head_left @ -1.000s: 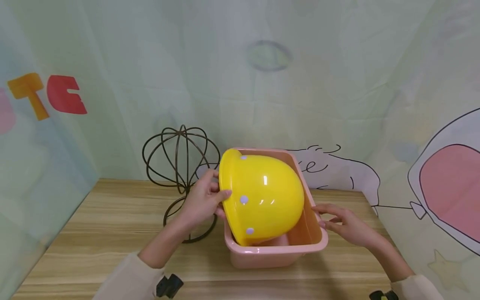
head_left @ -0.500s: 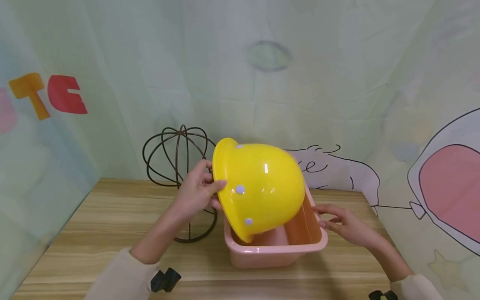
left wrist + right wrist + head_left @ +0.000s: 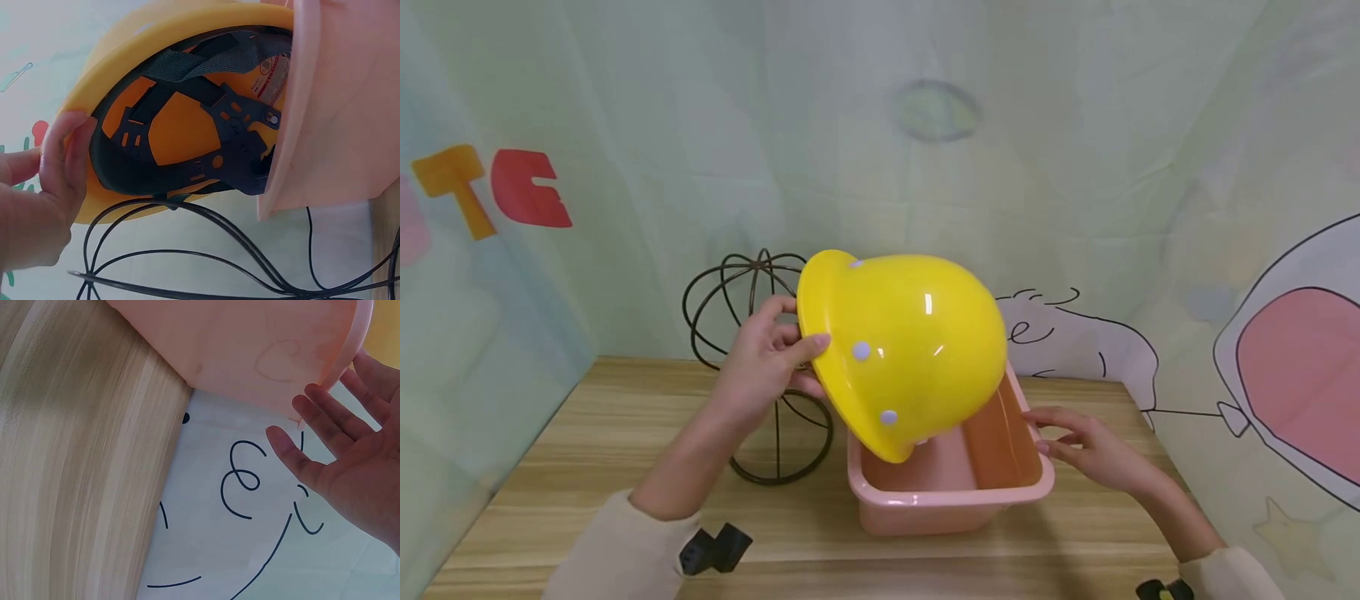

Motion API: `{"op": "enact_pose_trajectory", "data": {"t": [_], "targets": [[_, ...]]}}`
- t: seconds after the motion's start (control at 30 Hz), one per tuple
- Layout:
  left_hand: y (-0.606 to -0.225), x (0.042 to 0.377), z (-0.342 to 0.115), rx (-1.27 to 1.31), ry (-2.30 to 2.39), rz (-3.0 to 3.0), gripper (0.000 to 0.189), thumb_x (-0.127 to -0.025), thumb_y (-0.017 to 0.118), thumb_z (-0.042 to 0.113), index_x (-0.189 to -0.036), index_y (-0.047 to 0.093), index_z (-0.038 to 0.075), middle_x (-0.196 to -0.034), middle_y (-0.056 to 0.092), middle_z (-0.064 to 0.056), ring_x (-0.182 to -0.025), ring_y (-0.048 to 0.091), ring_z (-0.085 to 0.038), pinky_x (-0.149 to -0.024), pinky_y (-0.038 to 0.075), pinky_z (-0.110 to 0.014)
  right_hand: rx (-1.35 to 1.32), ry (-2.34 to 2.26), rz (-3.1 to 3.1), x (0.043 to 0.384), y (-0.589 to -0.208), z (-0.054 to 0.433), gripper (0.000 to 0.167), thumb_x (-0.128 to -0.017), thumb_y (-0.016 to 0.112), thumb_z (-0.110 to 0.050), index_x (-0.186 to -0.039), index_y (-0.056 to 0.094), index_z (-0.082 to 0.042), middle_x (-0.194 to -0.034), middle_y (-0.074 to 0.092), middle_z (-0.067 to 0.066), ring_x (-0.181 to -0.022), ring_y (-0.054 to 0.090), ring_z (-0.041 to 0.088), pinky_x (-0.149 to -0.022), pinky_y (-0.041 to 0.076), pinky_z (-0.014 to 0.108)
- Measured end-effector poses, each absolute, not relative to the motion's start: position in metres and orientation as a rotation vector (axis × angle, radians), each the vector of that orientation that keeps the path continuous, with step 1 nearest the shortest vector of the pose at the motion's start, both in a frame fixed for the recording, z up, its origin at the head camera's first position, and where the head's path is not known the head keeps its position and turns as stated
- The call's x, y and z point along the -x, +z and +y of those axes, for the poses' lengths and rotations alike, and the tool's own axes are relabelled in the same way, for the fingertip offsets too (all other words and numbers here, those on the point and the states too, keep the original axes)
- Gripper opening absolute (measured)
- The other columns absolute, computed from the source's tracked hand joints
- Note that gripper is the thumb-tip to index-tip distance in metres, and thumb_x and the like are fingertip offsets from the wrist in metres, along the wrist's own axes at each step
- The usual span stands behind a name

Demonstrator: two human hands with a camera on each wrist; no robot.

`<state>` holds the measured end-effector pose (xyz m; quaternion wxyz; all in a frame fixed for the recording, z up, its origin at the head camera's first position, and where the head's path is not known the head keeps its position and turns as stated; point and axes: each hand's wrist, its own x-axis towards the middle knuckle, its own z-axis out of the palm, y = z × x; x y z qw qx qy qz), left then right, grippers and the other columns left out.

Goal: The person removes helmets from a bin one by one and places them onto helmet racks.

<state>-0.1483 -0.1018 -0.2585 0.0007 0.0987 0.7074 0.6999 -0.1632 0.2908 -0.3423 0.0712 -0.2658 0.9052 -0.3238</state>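
Note:
My left hand [image 3: 760, 358] pinches the brim of a yellow hard hat [image 3: 917, 342] with white dots on its side. The hat is tilted sideways above a pink plastic bin [image 3: 951, 500], its crown facing right. In the left wrist view the hat's inside shows a black suspension harness [image 3: 240, 150] and strap, with the thumb and fingers [image 3: 65, 153] at the brim's edge. My right hand [image 3: 1090, 450] touches the bin's right rim with loosely extended fingers. From the right wrist view, those fingers [image 3: 340, 422] lie along the outside of the bin wall [image 3: 250, 344].
Behind my left hand, a black wire stand [image 3: 778, 479] with a round cage top stands on the wooden table [image 3: 580, 442], left of the bin. A printed cloth backdrop [image 3: 865, 167] hangs around the table's back and sides.
The hard hat has risen up and to the left out of the bin, tilting more, with my left hand on its brim. My right hand has stayed at the bin's rim.

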Motion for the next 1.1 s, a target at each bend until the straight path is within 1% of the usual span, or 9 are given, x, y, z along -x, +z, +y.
{"op": "enact_pose_trajectory", "data": {"t": [0.17, 0.23, 0.47, 0.7, 0.8, 1.1], "targets": [[-0.254, 0.148, -0.107, -0.331, 2.255, 2.203, 0.035, -0.092, 0.053, 0.005, -0.122, 0.034, -0.001, -0.1, 0.06, -0.025, -0.067, 0.067, -0.028, -0.062, 0.056, -0.039, 0.812, -0.973, 2.724, 0.163, -0.343, 0.291, 0.04, -0.09, 0.059, -0.02, -0.126, 0.053, -0.006, -0.125, 0.054, 0.012, -0.109, 0.051, 0.03, -0.078, 0.051, 0.033], [-0.253, 0.147, -0.11, -0.337, 2.281, 2.2, 0.035, -0.092, 0.053, 0.005, -0.121, 0.034, -0.002, -0.098, 0.061, -0.024, -0.066, 0.067, -0.027, -0.061, 0.056, -0.039, 0.817, -0.971, 2.727, 0.163, -0.343, 0.291, 0.04, -0.089, 0.059, -0.02, -0.126, 0.053, -0.006, -0.125, 0.054, 0.011, -0.109, 0.052, 0.03, -0.078, 0.051, 0.033], [-0.248, 0.145, -0.118, -0.361, 2.352, 2.222, 0.034, -0.091, 0.055, 0.006, -0.118, 0.036, -0.002, -0.09, 0.063, -0.015, -0.068, 0.067, -0.024, -0.059, 0.056, -0.037, 0.822, -0.968, 2.737, 0.162, -0.344, 0.291, 0.04, -0.089, 0.059, -0.02, -0.126, 0.053, -0.006, -0.125, 0.055, 0.011, -0.109, 0.052, 0.029, -0.078, 0.051, 0.034], [-0.243, 0.144, -0.126, -0.41, 2.491, 2.131, 0.027, -0.09, 0.056, 0.005, -0.111, 0.039, 0.0, -0.083, 0.065, -0.006, -0.062, 0.067, -0.022, -0.054, 0.056, -0.033, 0.856, -0.984, 2.746, 0.163, -0.345, 0.291, 0.038, -0.089, 0.059, -0.018, -0.125, 0.054, -0.005, -0.123, 0.056, 0.011, -0.108, 0.053, 0.024, -0.076, 0.052, 0.034], [-0.241, 0.144, -0.129, -0.424, 2.543, 2.091, 0.026, -0.09, 0.057, 0.005, -0.109, 0.039, 0.001, -0.083, 0.066, -0.005, -0.061, 0.067, -0.021, -0.053, 0.055, -0.033, 0.863, -0.992, 2.747, 0.163, -0.346, 0.291, 0.038, -0.089, 0.059, -0.018, -0.125, 0.054, -0.005, -0.123, 0.056, 0.011, -0.108, 0.052, 0.023, -0.077, 0.052, 0.034], [-0.235, 0.14, -0.138, -0.447, 2.648, 1.996, 0.026, -0.089, 0.057, 0.005, -0.107, 0.038, 0.0, -0.086, 0.068, -0.007, -0.068, 0.068, -0.021, -0.052, 0.055, -0.031, 0.88, -0.995, 2.745, 0.164, -0.346, 0.291, 0.038, -0.089, 0.059, -0.017, -0.124, 0.054, -0.004, -0.123, 0.055, 0.012, -0.108, 0.052, 0.02, -0.076, 0.052, 0.033]]}}
